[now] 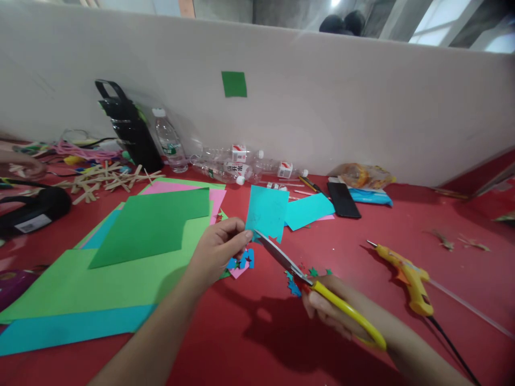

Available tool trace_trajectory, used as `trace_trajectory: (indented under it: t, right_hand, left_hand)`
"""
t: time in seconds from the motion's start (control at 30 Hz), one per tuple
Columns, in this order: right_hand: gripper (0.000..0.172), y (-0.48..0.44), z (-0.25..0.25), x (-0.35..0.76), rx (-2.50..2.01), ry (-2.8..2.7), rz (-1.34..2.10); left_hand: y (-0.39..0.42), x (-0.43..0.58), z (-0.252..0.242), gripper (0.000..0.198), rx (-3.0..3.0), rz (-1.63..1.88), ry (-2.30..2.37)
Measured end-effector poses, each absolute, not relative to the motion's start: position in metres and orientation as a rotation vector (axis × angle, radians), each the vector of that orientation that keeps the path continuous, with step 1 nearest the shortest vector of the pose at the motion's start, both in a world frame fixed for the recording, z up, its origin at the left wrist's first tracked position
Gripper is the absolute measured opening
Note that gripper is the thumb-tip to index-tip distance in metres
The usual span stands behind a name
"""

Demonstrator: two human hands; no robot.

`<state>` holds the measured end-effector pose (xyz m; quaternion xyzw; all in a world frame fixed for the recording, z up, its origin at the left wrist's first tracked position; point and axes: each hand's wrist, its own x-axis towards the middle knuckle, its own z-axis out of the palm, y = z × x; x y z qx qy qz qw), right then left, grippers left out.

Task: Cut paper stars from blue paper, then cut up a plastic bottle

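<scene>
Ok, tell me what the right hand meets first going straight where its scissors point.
Most likely the turquoise paper held by the left hand: the scissors in the right hand point at its lower edge.

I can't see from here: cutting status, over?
Left hand pinches turquoise paper. Right hand grips yellow scissors, blades at paper's edge. Paper scraps underneath.

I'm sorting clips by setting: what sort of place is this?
Probably a craft workstation against a white partition: coloured paper sheets cover the red table, a glue gun and wooden sticks lie about, and the right hand holds scissors to a blue paper piece in the left hand.
</scene>
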<state>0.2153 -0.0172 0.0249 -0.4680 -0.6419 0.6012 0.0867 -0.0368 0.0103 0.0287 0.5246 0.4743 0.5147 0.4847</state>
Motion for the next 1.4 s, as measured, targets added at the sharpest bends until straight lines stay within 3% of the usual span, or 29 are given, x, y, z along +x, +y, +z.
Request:
trace_trajectory:
  t: [0.37,0.6,0.77,0.97,1.4]
  right_hand:
    - [0.047,-0.016,-0.001,0.218,-1.547,-1.632,1.977]
    - [0.049,-0.02,0.002,0.218,-1.433,-1.665,1.917]
    - [0.067,-0.023,0.012,0.212,-1.387,-1.788,1.816]
    - [0.073,-0.026,0.013,0.199,-1.307,-1.678,1.855]
    - [0.061,-0.039,0.008,0.191,-1.247,-1.694,1.787]
  left_hand:
    - [0.011,-0.039,0.025,0.024,1.273,1.255,1.138]
    - [0.012,-0.037,0.026,0.025,1.258,1.276,1.132]
    - [0.01,-0.03,0.019,0.023,1.136,1.325,1.053]
    - [0.0,-0.009,0.022,0.021,0.934,1.416,0.991]
    - [0.001,-0.004,0.018,0.02,0.893,1.427,1.016]
